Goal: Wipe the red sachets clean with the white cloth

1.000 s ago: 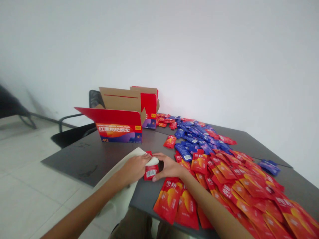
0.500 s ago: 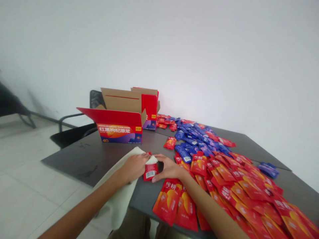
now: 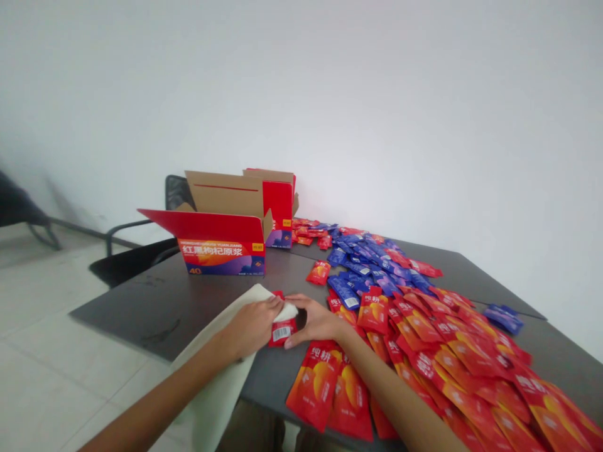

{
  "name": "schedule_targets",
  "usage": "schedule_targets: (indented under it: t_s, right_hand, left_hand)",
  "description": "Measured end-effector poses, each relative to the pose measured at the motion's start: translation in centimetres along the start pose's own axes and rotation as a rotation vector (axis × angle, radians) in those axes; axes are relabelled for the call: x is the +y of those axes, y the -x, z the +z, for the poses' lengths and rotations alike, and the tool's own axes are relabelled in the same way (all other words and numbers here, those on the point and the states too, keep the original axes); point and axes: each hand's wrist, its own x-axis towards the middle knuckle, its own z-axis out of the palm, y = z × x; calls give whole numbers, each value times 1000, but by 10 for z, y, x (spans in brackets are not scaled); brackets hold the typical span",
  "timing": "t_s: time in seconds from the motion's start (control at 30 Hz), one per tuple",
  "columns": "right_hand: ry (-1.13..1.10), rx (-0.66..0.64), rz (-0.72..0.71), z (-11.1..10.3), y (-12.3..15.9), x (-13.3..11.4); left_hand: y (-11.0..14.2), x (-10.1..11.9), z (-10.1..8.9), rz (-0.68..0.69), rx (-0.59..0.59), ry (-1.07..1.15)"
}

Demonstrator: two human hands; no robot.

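Observation:
A red pouch (image 3: 281, 331), its barcode side up, lies on the table between my two hands. My left hand (image 3: 254, 325) presses a pale cream cloth (image 3: 226, 339) onto the pouch, and the fingers are closed over the cloth's end. Much of the cloth trails off the table's front edge. With thumb and fingers curved around the right side of the pouch, my right hand (image 3: 315, 320) grips its edges. Right of it, a large pile of red-and-orange pouches (image 3: 452, 351) spreads over the table. Two red pouches (image 3: 315, 383) lie flat below my right wrist.
An open red carton (image 3: 221, 245) stands at the left of the dark table (image 3: 141, 295), with a second carton (image 3: 279, 207) behind it. Blue pouches (image 3: 362, 251) are heaped farther back, and a few blue ones (image 3: 503, 319) lie at far right. A black chair (image 3: 136, 251) stands beyond the table's left side.
The view has shifted slightly. My left hand and the cloth have slid a little toward me over the pouch, showing more of its red top edge. My right hand keeps its hold.

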Motion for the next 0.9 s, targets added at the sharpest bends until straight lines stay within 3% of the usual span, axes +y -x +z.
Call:
schedule_targets:
  t_s: [0.13, 0.37, 0.57, 0.63, 0.77, 0.83, 0.9]
  right_hand:
    - [38, 24, 37, 2, 0, 7]
    - [42, 4, -36, 1, -1, 3]
    - [47, 35, 71, 4, -1, 9]
    - [47, 30, 56, 4, -1, 8]
    - [31, 2, -51, 0, -1, 0]
    - [35, -4, -60, 0, -1, 0]
    - [45, 16, -15, 2, -1, 3]
  left_hand:
    - [15, 18, 3, 192, 20, 70]
    - [-5, 0, 1, -91, 6, -21]
    - [13, 16, 2, 155, 12, 71]
    - [11, 13, -1, 115, 11, 80]
    - [-4, -3, -4, -112, -4, -12]
    - [-4, -3, -3, -108, -6, -32]
    - [3, 5, 0, 2, -6, -5]
